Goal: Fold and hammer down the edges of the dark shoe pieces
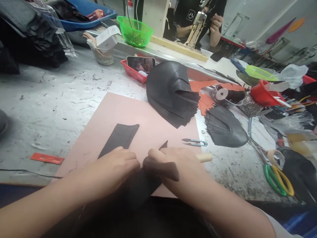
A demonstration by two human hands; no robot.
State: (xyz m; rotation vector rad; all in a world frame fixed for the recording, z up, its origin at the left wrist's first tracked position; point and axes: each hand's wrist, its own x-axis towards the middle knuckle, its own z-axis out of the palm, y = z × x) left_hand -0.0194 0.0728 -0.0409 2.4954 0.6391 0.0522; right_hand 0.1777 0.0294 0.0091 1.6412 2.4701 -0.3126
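My left hand (121, 167) is closed, its fingers curled on a black leather piece (141, 188) that hangs over the near edge of the pink board (114, 112). Close beside it, my right hand (183, 165) is closed around a hammer (163, 169). The dark, blurred hammer head lies in front of my fingers, and the pale wooden handle sticks out to the right behind the hand. A dark pointed tip shows above my right fingers. Another black leather piece (120, 137), with a row of small holes, lies flat beyond my left hand.
Thread snips (195, 142) lie right of my right hand. A stack of black leather pieces (170, 92) rests on the board's far edge. Scissors (277, 178) are at the right, an orange strip (47, 158) at the left. A co-worker's hand (215, 28) shows across the table.
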